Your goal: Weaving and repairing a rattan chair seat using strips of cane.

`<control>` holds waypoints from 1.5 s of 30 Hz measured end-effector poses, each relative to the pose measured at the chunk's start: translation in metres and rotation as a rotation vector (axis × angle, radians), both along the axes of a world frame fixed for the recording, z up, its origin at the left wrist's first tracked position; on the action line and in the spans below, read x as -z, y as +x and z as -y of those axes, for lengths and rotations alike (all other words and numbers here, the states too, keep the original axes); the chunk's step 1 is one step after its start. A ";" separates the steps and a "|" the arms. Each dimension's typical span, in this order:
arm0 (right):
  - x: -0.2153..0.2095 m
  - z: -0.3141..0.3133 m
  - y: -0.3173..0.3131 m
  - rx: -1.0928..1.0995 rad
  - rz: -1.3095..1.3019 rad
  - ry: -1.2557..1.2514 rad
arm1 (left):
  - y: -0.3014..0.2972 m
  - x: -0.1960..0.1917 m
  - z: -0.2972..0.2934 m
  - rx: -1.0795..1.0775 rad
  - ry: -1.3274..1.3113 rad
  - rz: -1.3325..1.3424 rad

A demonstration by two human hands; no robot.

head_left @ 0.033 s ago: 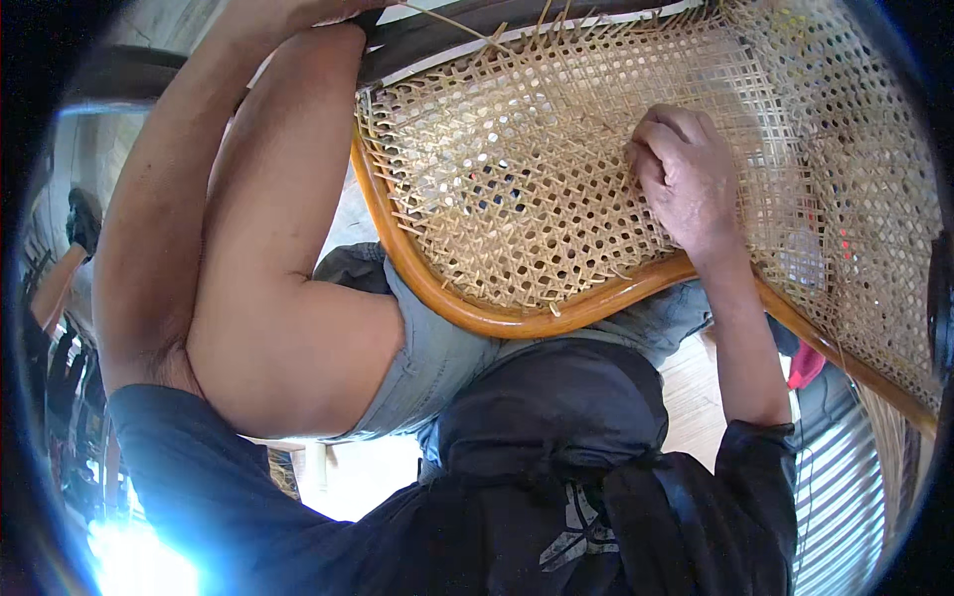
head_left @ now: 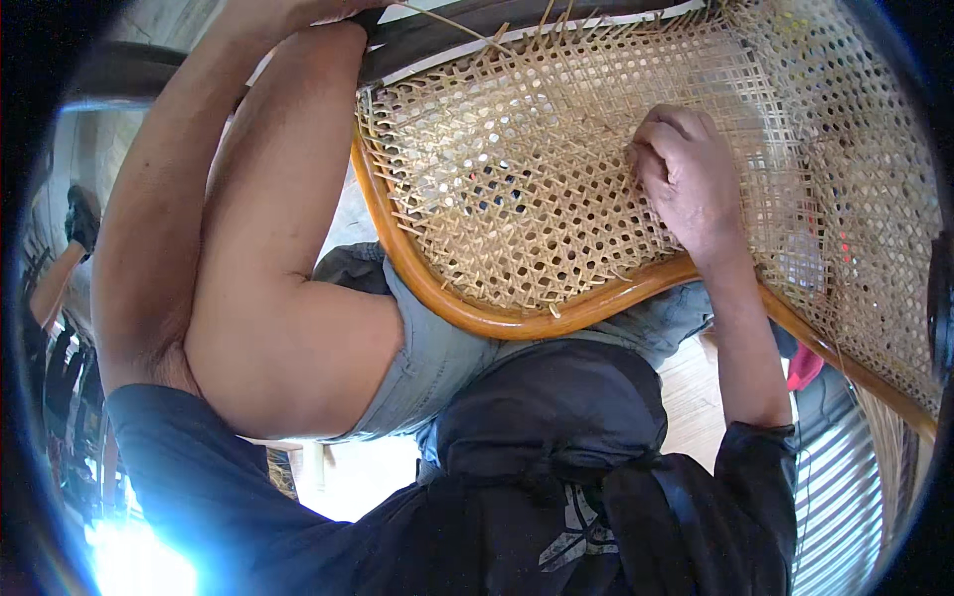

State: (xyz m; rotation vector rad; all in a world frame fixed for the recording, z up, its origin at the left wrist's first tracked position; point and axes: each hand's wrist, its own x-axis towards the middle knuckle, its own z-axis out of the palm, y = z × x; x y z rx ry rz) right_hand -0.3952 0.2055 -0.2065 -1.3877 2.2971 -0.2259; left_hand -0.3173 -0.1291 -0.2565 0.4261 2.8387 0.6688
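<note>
A woven cane panel [head_left: 556,169] in an open hexagonal pattern fills a curved, glossy orange-brown rattan frame [head_left: 477,316] across my lap. My right hand [head_left: 688,174] rests on the weave right of centre, fingers curled and pinched together. Whatever lies between its fingertips is hidden. My left arm reaches up past my bare knee, and only part of my left hand [head_left: 338,8] shows at the top edge; its fingers are out of sight. Close to that hand, a thin cane strand [head_left: 452,22] slants down to the panel's far edge, where loose strand ends stick out.
A dark bar [head_left: 427,45] runs behind the far edge of the panel. More cane weave [head_left: 865,179] continues at the right. Long loose strands [head_left: 882,427] hang at lower right near a red cloth [head_left: 803,368]. Another person's foot [head_left: 81,221] shows at far left.
</note>
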 end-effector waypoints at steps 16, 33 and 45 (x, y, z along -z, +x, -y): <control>0.041 0.046 -0.050 0.034 0.535 0.012 | 0.008 -0.054 0.004 -0.335 -0.454 0.503; 0.019 0.102 -0.020 0.173 1.206 0.136 | -0.006 -0.075 -0.001 -0.471 -0.408 0.682; -0.022 0.014 0.007 0.805 0.828 0.253 | -0.029 -0.002 -0.132 0.104 0.272 0.386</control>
